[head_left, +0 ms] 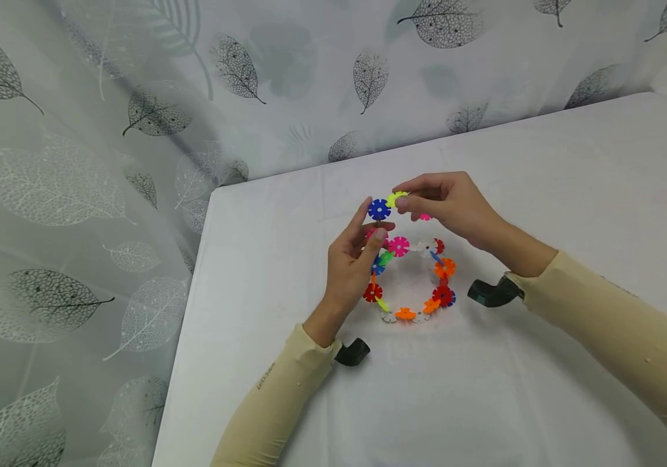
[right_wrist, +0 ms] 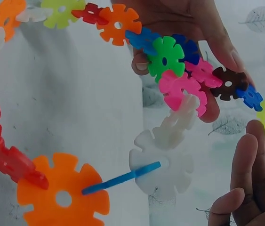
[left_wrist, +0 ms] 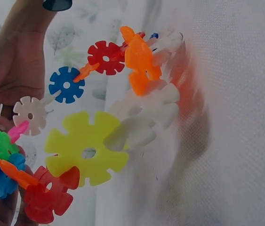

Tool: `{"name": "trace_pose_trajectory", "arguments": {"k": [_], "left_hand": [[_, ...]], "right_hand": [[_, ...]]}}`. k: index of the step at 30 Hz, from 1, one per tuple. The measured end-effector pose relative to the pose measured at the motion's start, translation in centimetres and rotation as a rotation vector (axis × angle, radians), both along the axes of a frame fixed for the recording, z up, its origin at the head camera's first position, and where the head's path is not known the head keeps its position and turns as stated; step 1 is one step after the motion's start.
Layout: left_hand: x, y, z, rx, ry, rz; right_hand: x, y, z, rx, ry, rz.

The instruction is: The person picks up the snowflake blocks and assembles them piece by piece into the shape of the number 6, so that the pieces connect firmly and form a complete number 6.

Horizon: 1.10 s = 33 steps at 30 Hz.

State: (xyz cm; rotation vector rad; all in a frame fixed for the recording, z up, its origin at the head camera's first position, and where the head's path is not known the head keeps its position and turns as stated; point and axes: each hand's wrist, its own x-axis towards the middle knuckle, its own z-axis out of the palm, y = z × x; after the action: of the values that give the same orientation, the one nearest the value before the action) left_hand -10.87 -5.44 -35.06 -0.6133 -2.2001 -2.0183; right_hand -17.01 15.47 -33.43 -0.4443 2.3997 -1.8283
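Observation:
A ring of slotted plastic snowflake discs (head_left: 406,314) in several colours hangs or stands over the white table, its discs joined at their slots. My left hand (head_left: 346,266) grips its far left side by a pink disc, beside a green disc (right_wrist: 158,66). From there a short chain runs on through a dark brown disc (right_wrist: 224,89) and a blue disc (head_left: 379,209) to a yellow disc (head_left: 393,200). My right hand (head_left: 456,204) pinches that yellow disc between thumb and fingers. A bit of pink (head_left: 424,216) shows under the right hand, partly hidden.
The table's white cloth (head_left: 263,272) spreads around the ring. Behind it and to the left hangs a curtain printed with leaves (head_left: 310,84). A black wrist mount sticks out from the left cuff (head_left: 353,352) and another from the right cuff (head_left: 493,292).

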Motion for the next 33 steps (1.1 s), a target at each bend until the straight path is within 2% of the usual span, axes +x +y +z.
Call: {"name": "trace_pose_trajectory", "arguments": {"k": [10, 17, 23, 33], "left_hand": [[0.0, 0.1, 0.2, -0.039, -0.012, -0.002], [-1.3, -0.1, -2.7, -0.058, -0.018, -0.006], [-1.5, 0.0, -3.1, -0.049, -0.032, -0.035], [-1.6, 0.1, -3.3, -0.086, -0.045, -0.045]], "right_hand": [[0.2, -0.3, -0.2, -0.030, -0.007, -0.030], [0.6, -0.4, 0.0, 0.033, 0.031, -0.066], [0.7, -0.4, -0.2, 0.051, 0.057, -0.082], [0.6, -0.2, -0.6, 0.062, 0.020, -0.076]]}}
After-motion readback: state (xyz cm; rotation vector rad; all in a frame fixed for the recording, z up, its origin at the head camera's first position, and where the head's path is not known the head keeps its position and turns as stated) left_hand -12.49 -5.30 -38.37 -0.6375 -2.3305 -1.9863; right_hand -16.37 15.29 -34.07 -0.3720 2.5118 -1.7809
